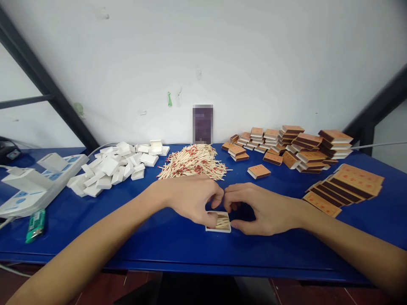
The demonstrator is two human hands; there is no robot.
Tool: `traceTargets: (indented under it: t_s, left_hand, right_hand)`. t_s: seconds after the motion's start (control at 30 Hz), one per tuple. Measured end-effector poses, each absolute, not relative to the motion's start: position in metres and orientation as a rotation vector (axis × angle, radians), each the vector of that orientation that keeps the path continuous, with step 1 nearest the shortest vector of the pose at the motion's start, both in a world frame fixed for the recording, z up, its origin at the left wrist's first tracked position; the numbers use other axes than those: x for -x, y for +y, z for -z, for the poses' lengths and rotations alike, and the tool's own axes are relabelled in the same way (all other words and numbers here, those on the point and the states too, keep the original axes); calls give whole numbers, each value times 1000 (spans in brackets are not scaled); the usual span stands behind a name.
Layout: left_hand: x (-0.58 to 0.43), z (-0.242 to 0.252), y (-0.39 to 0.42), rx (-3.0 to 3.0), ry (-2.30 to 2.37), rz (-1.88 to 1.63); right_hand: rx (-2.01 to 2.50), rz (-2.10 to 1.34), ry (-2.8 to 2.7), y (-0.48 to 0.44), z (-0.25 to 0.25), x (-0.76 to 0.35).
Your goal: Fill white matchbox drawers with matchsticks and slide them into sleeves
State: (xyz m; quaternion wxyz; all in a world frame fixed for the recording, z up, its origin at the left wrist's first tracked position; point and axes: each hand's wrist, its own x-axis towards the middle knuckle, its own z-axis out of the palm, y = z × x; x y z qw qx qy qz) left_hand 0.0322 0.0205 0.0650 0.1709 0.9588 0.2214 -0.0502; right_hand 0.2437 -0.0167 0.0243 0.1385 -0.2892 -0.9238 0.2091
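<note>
head view, from where i stand: a small white tray (218,230) sits on the blue table (152,250) near its front edge, with pale matchsticks (223,221) lying inside. the person's left hand (192,198) bends over its left end, thumb across the sticks and fingers curled; i can't tell whether it pinches anything. the right hand (265,209) curves in from the other side, thumb tip just beside the tray's right end, fingers bent toward the left ones; whether it grips anything, i can't tell either. right behind the hands rises a heap of red-tipped matches (192,163). white empty trays (117,167) are piled to the left, orange-topped matchboxes (307,148) stacked to the right, with flattened sleeves (349,186) nearer the right forearm.
</note>
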Motion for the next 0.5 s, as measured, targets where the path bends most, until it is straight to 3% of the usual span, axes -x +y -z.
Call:
traceTargets:
  t_s: [0.27,0.5]
  left_hand:
    - [-1,-50,21,-2619,589,-5]
    - [1,-42,23,-2424,602,101]
  right_hand:
    - [835,-687,-2618,-13,-22,-243]
    - [895,-1144,-2548,-7,-23,-246]
